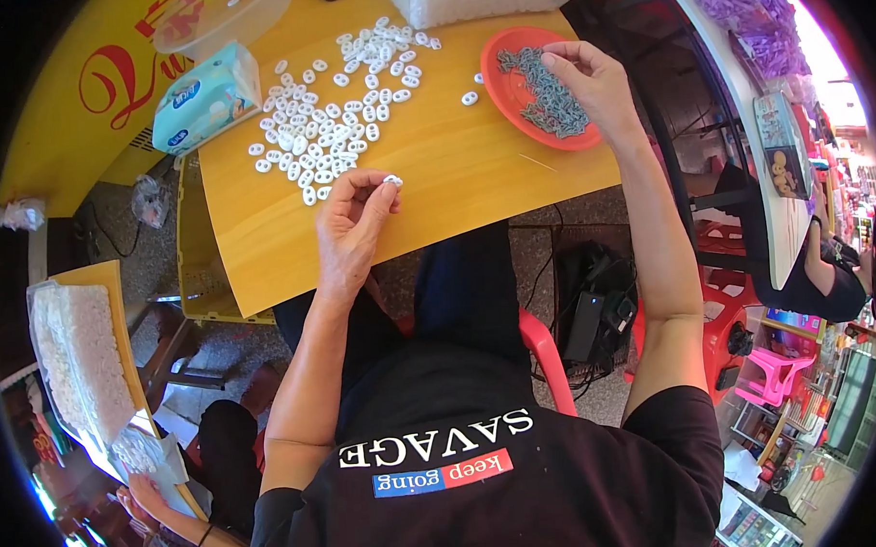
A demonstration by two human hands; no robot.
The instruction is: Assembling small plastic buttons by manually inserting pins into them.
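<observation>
My left hand (352, 219) is closed at the table's near edge, with a small white oval plastic piece (392, 181) pinched between thumb and forefinger. Loose white two-hole pieces (329, 135) of the same kind lie spread beyond it. At the right, a round red plate (497, 90) bears a heap of small grey screws (554, 104). My right hand (591, 83) reaches over the plate's far right side, thumb and forefinger drawn together above the screws. Whatever sits between those fingertips is too small to make out.
On the wooden table (454, 191) a tissue pack (205, 98) stands far left, near a clear plastic tub (222, 21). A large bag of white pieces (486, 0) rests at the back. A thin stick (538, 161) lies by the plate. Another person's hand (149, 501) is at lower left.
</observation>
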